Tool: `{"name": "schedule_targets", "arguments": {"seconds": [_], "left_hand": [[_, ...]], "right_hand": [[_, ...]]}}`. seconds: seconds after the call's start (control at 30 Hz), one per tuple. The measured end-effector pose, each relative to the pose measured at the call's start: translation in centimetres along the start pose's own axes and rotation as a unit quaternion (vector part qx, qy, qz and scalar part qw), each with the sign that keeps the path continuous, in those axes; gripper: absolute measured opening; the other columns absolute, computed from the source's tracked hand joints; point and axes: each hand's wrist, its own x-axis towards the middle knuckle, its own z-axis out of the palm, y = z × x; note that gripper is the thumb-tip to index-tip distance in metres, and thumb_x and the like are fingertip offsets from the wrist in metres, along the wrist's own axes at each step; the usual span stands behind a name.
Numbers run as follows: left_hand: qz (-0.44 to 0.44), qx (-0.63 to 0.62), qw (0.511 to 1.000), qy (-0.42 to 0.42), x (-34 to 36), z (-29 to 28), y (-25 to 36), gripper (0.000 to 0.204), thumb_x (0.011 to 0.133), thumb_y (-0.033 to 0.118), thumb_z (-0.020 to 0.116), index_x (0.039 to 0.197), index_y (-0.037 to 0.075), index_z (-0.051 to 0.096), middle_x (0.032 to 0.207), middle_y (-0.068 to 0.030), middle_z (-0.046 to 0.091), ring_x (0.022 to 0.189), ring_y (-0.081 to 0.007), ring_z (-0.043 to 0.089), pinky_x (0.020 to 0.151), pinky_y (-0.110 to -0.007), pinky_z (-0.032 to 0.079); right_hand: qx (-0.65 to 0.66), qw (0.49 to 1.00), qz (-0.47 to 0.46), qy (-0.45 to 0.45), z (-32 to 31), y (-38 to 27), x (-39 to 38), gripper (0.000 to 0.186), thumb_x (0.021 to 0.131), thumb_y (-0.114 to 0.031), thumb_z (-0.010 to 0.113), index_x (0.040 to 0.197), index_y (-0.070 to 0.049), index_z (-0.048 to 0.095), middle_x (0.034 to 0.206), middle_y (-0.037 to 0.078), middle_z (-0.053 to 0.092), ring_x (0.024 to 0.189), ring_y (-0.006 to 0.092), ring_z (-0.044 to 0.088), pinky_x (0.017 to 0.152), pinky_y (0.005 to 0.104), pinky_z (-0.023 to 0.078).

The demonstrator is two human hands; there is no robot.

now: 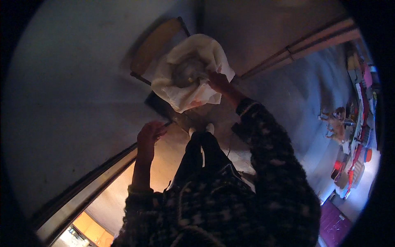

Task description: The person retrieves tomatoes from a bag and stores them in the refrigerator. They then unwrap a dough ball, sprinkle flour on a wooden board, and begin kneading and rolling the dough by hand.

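A white sack [168, 88] with reddish print stands in front of me, its wide mouth gaping and its rim folded outward. Inside lies a pale greyish mass [190, 71], dim and blurred, with a small yellowish bit on it. My right hand [220, 81] is closed at the right side of the sack's mouth, against the rim; whatever its fingers hold is hidden. Apart from the sack, lower left, my left hand [151, 131] is raised beside the door frame. Motion smears its fingers, and no object shows in it.
Behind the sack is a chair with a wooden backrest [156, 45]. A dark door frame edge [103, 168] runs along the lower left, with a lit room beyond. Cluttered shelves [356, 136] line the far right, above a purple box-like thing [333, 222]. My feet are below the sack.
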Motion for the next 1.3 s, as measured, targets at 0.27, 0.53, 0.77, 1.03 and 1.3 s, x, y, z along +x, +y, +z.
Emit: {"name": "schedule_targets", "arguments": {"seconds": [0.27,0.53,0.77,1.03,1.3], "left_hand": [[0.165,0.358,0.917,0.051,12.3,2.9,0.9,0.043,0.09,0.031,0.066,0.118,-0.001,0.061,0.108,-0.0181,0.068,0.101,-0.0313,0.065,0.09,-0.039,0.051],[0.087,0.538,0.839,-0.008,20.4,5.7,-5.3,0.042,0.084,0.034,0.071,0.114,0.006,0.064,0.112,-0.0181,0.066,0.104,-0.0336,0.062,0.092,-0.042,0.048],[0.256,0.361,0.897,0.008,13.8,6.6,-0.1,0.022,0.085,0.012,0.069,0.105,0.006,0.067,0.107,-0.012,0.062,0.097,-0.0275,0.062,0.087,-0.037,0.049],[0.361,0.454,0.812,0.065,13.9,10.2,1.4,0.04,0.084,0.025,0.071,0.119,0.005,0.064,0.117,-0.0137,0.061,0.109,-0.0259,0.057,0.094,-0.036,0.046],[-0.103,0.374,0.92,-0.054,22.4,8.0,-6.2,0.043,0.079,0.038,0.072,0.104,0.004,0.068,0.117,-0.0153,0.066,0.108,-0.0288,0.062,0.095,-0.043,0.048]], "right_hand": [[0.465,0.869,0.172,-0.013,-12.3,2.5,-3.7,0.041,0.087,-0.034,0.068,0.115,-0.008,0.055,0.08,0.006,0.061,0.071,0.0162,0.06,0.058,0.0344,0.049],[0.676,0.66,0.326,0.033,-22.1,1.1,-9.5,0.024,0.093,-0.027,0.064,0.111,-0.013,0.057,0.074,-0.006,0.051,0.059,0.0045,0.046,0.048,0.0219,0.035],[0.696,0.637,0.33,0.034,-22.8,2.2,-12.8,0.032,0.097,-0.027,0.057,0.122,-0.007,0.055,0.07,-0.006,0.045,0.057,0.0039,0.04,0.049,0.0216,0.032],[0.709,0.632,0.312,0.007,-26.4,2.1,-13.0,0.035,0.097,-0.026,0.053,0.126,-0.006,0.055,0.068,-0.006,0.042,0.057,0.0044,0.039,0.05,0.0207,0.031],[0.646,0.698,0.303,-0.054,-27.6,2.2,-16.2,0.041,0.097,-0.031,0.054,0.128,-0.004,0.053,0.067,-0.006,0.042,0.056,0.0047,0.039,0.048,0.0221,0.03]]}}
